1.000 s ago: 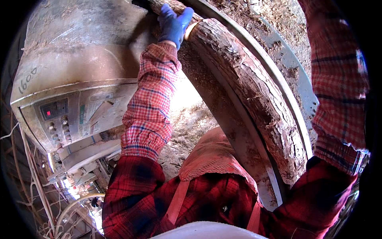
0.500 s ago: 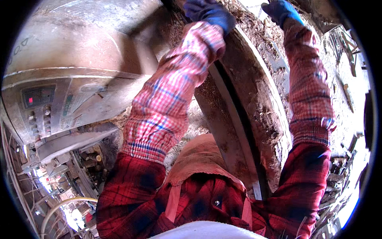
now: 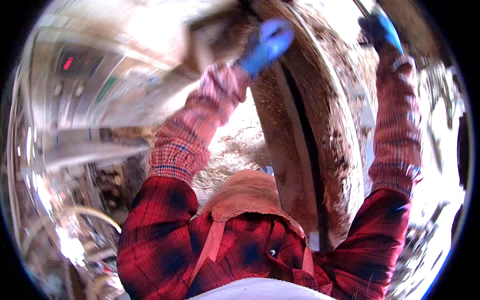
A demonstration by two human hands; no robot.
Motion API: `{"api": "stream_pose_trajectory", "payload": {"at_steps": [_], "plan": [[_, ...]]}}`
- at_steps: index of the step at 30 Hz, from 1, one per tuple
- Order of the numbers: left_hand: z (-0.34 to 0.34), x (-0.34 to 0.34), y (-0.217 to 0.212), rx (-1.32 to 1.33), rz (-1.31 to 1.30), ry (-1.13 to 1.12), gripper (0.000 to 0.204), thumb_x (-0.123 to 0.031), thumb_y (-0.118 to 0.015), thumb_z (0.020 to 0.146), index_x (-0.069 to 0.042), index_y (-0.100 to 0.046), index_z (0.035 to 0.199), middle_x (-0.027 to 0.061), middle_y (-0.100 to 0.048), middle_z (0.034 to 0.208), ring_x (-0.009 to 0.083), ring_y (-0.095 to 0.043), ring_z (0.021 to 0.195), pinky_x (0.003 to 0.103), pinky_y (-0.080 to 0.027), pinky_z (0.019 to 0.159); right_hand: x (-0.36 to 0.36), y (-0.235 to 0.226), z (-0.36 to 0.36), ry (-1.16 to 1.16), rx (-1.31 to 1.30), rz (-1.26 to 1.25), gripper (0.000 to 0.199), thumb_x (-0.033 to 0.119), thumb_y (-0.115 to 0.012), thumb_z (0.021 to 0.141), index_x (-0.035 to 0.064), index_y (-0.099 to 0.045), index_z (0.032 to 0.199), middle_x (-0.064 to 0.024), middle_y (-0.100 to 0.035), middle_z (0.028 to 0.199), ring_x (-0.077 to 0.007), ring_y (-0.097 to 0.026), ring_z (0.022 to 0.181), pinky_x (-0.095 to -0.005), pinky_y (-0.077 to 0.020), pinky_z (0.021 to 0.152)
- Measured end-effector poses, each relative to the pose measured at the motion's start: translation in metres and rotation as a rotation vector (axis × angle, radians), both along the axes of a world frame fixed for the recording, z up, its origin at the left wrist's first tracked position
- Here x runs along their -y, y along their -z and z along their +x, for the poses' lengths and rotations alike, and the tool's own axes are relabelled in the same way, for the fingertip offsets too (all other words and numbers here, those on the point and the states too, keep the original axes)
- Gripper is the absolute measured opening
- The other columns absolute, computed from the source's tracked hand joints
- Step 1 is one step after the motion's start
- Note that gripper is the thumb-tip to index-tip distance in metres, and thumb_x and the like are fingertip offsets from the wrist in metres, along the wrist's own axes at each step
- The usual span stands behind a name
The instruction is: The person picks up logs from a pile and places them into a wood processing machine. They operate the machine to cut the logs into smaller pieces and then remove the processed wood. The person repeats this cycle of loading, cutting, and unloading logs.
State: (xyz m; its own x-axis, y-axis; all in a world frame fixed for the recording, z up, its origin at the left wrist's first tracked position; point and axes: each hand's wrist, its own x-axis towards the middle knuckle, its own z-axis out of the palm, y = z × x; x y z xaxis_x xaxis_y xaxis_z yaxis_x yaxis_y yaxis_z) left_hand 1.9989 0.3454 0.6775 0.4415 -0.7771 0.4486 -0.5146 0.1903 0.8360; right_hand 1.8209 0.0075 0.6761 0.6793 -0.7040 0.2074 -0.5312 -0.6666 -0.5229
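Observation:
My left hand, in a blue glove and smeared by motion, is over the near-left side of a long brown curved-looking beam with a rough, flaky surface. Whether it touches the beam or holds anything cannot be made out. My right hand, gloved in blue with dark fingers, is at the upper right beside a brown block-like thing. A thin dark bar shows just above its fingers, but its grip is unclear. A dark slot runs lengthwise along the beam's left part.
On the left stands a pale machine housing with a control panel and a lit red display. Below it are stacked wood pieces and a yellowish hose. Sawdust-like crumbs lie on the floor left of the beam.
My left hand has moved down toward me, its forearm drawing back to the left. My right hand has shifted slightly right and down. The whole view has turned and blurred.

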Motion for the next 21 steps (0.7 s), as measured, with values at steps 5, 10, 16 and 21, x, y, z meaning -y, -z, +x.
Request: {"api": "stream_pose_trajectory", "payload": {"at_steps": [5,10,16,21], "plan": [[-0.016,-0.157,-0.042,-0.341,-0.031,-0.215,0.023,-0.016,-0.059,0.091,-0.002,-0.063,0.109,0.0068,-0.066,0.102,0.0141,-0.063,0.09,0.027,-0.051,0.079,-0.04,0.001,-0.002,0.096,0.022,0.109,0.036,0.032,-0.053,0.08,-0.0013,-0.068,0.081,-0.0129,-0.064,0.062,-0.0182,-0.063,0.054,-0.0355,-0.0495,0.049],[0.025,-0.284,-0.114,-0.4,-0.268,-0.394,0.034,-0.023,-0.057,0.091,-0.003,-0.057,0.119,0.0066,-0.065,0.093,0.0161,-0.064,0.08,0.028,-0.051,0.072,-0.063,-0.024,0.003,0.142,0.011,-0.009,0.035,0.032,-0.052,0.079,0.0003,-0.067,0.079,-0.0137,-0.065,0.063,-0.0205,-0.063,0.054,-0.0383,-0.0513,0.053],[0.068,-0.298,-0.164,-0.134,-0.34,-0.383,0.038,-0.022,-0.049,0.094,-0.004,-0.05,0.127,0.0131,-0.065,0.103,0.0234,-0.065,0.088,0.033,-0.053,0.08,0.01,-0.01,0.001,0.111,-0.043,0.027,0.024,0.026,-0.063,0.078,0.0029,-0.065,0.083,-0.0055,-0.061,0.065,-0.0159,-0.053,0.05,-0.0379,-0.0423,0.047],[0.141,-0.321,-0.166,1.505,0.39,-0.788,0.026,-0.021,-0.05,0.091,-0.007,-0.062,0.11,0.0125,-0.065,0.094,0.0268,-0.063,0.081,0.036,-0.051,0.07,-0.043,-0.046,0.004,0.098,-0.118,0.067,0.032,0.032,-0.064,0.077,0.0021,-0.07,0.087,-0.0133,-0.065,0.064,-0.0225,-0.065,0.061,-0.0409,-0.047,0.055]]}}
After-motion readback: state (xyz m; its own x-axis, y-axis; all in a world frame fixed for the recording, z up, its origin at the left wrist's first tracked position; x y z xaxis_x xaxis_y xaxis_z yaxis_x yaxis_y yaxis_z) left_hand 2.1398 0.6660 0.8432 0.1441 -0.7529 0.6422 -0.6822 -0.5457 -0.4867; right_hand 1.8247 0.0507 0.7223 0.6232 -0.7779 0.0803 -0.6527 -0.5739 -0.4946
